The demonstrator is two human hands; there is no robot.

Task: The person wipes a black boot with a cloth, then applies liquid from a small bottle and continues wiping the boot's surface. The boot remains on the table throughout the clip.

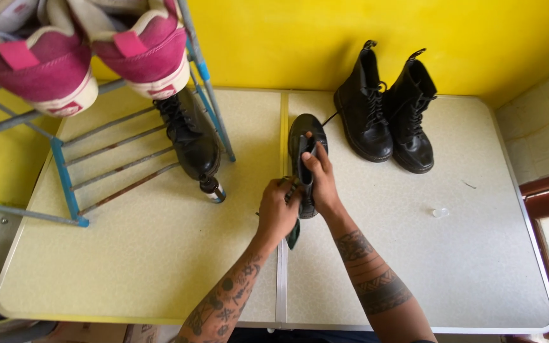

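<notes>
A black lace-up boot (302,136) lies on the pale speckled table (160,254), toe pointing away from me. My right hand (319,178) rests on top of it and grips its upper near the opening. My left hand (276,213) is closed at the boot's near end, holding a small dark cloth or brush whose green tip (293,236) pokes out below the fist. What exactly the left hand holds is partly hidden.
A pair of black boots (386,111) stands upright at the back by the yellow wall. A blue metal shoe rack (71,171) at the left holds pink sneakers (90,54) and one black boot (192,136). A small bottle (213,188) lies by the rack; a clear cap (440,212) sits right.
</notes>
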